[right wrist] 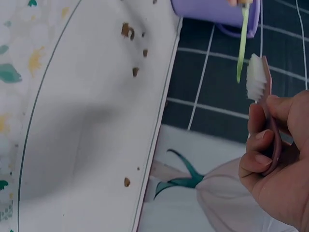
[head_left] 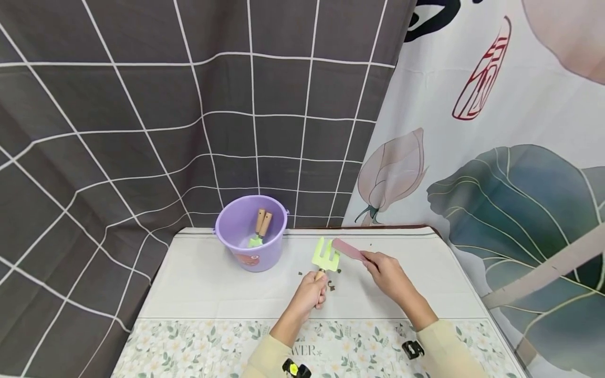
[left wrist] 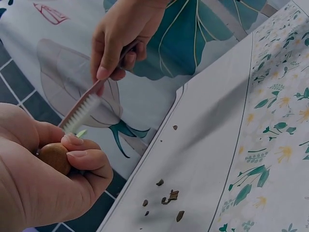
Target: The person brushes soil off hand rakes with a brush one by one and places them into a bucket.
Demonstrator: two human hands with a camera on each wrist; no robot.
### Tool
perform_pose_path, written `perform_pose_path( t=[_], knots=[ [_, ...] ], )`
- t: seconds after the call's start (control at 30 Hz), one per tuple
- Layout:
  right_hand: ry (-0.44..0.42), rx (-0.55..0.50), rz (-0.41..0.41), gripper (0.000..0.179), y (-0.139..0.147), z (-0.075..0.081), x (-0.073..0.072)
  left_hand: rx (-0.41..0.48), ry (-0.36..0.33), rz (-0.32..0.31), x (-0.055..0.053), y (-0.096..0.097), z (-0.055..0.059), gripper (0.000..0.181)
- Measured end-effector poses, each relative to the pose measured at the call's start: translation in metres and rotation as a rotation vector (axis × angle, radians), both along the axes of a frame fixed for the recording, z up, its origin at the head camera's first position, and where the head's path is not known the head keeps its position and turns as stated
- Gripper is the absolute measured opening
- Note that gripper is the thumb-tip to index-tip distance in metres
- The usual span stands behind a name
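My left hand [head_left: 309, 291] grips the wooden handle of a light green hand fork [head_left: 326, 256], its tines pointing away from me above the table. In my right hand [head_left: 389, 275] is a pink brush [head_left: 347, 248] with white bristles [right wrist: 256, 77], held by its handle. The brush head is beside the fork's tines in the head view; whether they touch I cannot tell. Small brown crumbs [left wrist: 173, 195] lie scattered on the white tabletop below. In the left wrist view the round end of the fork's handle [left wrist: 54, 157] shows inside my curled fingers.
A purple bucket [head_left: 227, 223] stands at the back left of the table [head_left: 198, 294]. Two wooden-handled tools [head_left: 264, 224] with light green heads lean inside it. A grey gridded curtain [head_left: 279, 136] and a white printed curtain [head_left: 406, 110] hang behind.
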State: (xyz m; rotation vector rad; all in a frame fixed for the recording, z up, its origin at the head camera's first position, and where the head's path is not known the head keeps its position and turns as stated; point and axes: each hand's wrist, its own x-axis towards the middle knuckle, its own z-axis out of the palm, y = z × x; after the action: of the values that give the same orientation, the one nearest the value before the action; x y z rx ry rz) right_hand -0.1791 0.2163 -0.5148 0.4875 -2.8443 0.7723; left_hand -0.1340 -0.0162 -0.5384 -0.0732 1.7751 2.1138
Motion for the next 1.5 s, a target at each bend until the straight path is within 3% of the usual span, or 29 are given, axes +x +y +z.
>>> perform_pose_path(
  t=[0.17,0.3,0.67,0.97,1.2,1.5],
  knots=[
    [0.046,0.016,0.104,0.027,-0.017,0.0,0.006,0.003,-0.01,-0.005,0.0,0.001,0.001,0.02],
    [0.056,0.046,0.14,0.026,-0.03,0.005,0.003,-0.001,-0.013,-0.009,0.0,0.002,0.0,0.018],
    [0.067,0.192,0.083,0.019,-0.038,0.022,-0.029,-0.063,-0.02,0.011,0.002,0.006,-0.007,0.017],
    [-0.031,0.269,0.058,0.017,-0.036,0.034,-0.049,-0.071,-0.042,0.029,0.005,0.009,-0.008,0.017],
    [-0.062,0.247,-0.008,0.018,-0.025,0.03,-0.051,-0.048,-0.034,0.032,0.005,0.009,-0.006,0.019],
    [-0.015,0.118,-0.033,0.025,-0.008,0.018,-0.036,-0.036,-0.01,0.049,0.003,0.0,-0.002,0.024]
  ],
)
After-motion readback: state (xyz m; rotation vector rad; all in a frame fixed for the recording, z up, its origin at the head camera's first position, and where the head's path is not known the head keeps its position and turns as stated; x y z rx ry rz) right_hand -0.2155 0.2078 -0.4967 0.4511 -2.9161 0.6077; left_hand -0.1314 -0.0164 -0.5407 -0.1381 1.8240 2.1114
